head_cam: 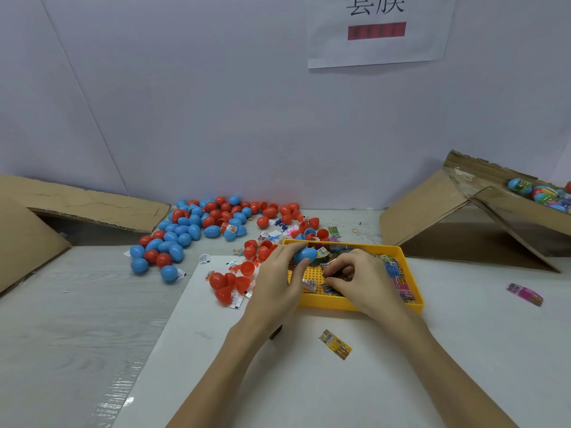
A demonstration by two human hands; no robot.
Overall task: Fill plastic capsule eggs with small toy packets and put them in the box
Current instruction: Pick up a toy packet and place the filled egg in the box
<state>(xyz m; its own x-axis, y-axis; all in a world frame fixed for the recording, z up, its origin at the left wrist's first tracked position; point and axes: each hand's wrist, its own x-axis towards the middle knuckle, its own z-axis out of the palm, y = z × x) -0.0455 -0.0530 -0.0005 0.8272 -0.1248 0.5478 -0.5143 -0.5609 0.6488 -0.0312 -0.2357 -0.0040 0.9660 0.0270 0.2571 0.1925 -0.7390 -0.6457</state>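
The left hand [278,279] grips a blue egg half [305,255] over the far left corner of the yellow tray [364,305]. The right hand [360,276], just beside it, has its fingertips curled down into the toy packets [398,278] in the tray, pinching at one. The egg half is probably light, stiff and smooth, so it is best held around its rounded side with the rim left free. The packets look thin, soft and crinkly, easiest taken by an edge. Loose red and blue eggs [191,227] litter the table [77,319] to the far left. Finished eggs lie in the cardboard box [432,211] at far right.
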